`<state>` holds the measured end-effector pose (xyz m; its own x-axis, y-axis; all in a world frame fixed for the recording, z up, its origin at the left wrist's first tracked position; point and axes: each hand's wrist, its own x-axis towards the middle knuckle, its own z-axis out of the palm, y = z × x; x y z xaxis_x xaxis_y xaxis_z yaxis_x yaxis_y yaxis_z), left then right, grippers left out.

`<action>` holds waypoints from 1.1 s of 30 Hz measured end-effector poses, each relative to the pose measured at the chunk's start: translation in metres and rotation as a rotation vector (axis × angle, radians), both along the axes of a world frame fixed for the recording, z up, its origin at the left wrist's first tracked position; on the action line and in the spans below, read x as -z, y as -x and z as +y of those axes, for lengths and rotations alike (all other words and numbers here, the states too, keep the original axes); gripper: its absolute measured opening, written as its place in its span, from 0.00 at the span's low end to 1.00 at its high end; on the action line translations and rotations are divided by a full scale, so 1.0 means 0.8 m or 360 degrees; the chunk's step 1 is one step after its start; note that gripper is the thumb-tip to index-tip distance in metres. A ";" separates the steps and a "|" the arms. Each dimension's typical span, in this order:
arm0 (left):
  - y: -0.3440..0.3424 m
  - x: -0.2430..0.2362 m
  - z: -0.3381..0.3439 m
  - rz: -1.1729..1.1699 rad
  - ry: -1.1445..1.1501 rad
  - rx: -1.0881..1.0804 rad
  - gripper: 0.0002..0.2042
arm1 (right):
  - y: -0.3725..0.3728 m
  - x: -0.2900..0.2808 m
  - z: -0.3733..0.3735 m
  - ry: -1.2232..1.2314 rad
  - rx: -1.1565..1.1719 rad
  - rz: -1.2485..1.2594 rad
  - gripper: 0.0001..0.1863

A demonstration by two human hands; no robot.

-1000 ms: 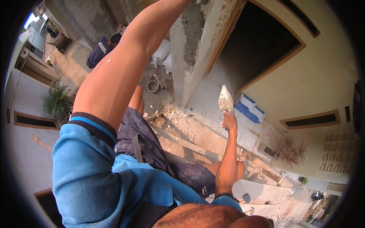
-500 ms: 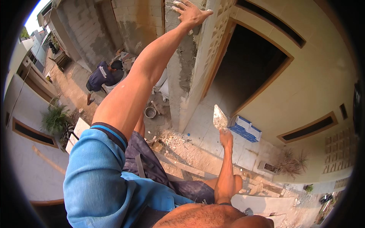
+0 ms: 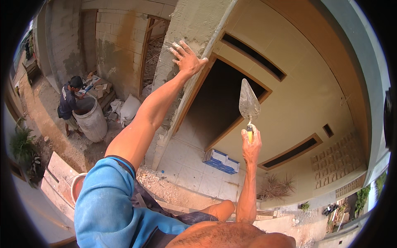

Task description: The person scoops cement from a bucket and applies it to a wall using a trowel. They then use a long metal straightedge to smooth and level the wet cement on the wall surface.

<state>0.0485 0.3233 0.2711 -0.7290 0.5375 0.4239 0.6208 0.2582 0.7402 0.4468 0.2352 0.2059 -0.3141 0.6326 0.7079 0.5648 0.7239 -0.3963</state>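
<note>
Against the rough, partly plastered pillar (image 3: pixel 198 22), my left hand (image 3: pixel 188 61) rests with fingers spread and whitened fingertips. Its thumb reaches toward the pillar's right edge. In my right hand (image 3: pixel 251 146) is a pointed trowel (image 3: pixel 249 101), held by its yellow and black handle. The blade points upward, smeared with grey mortar and apart from the pillar. Behind it show the doorway's dark opening and the cream wall (image 3: pixel 297 103).
On the left a co-worker (image 3: pixel 69 101) stands at a large pale drum (image 3: pixel 92 122). White sacks (image 3: pixel 130 109) lie beside the drum. Below me are wooden planks (image 3: pixel 53 182), a bucket (image 3: pixel 76 186), rubble (image 3: pixel 157 182) and a blue-and-white box (image 3: pixel 221 161) on tiles.
My view has turned, bringing the drum and more wall into sight. The trowel is raised higher with its blade turned broadside. My left hand stays spread at the pillar; the co-worker stands more upright.
</note>
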 end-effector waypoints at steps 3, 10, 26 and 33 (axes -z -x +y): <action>0.001 -0.001 -0.006 0.0002 -0.0027 -0.0036 0.69 | 0.058 -0.145 -0.004 -0.0176 -0.0081 -0.0069 0.22; -0.003 0.003 0.003 -0.0025 -0.0149 -0.0053 0.71 | 0.194 -0.381 0.005 -0.0025 -0.0458 0.0244 0.22; 0.001 0.008 -0.001 -0.0003 -0.0261 -0.0037 0.71 | 0.411 -0.500 0.131 -0.0423 -0.0054 -0.0061 0.26; 0.003 0.012 0.000 0.0018 -0.0260 -0.0060 0.71 | 0.381 -0.361 0.114 -0.0727 -0.0130 -0.0596 0.21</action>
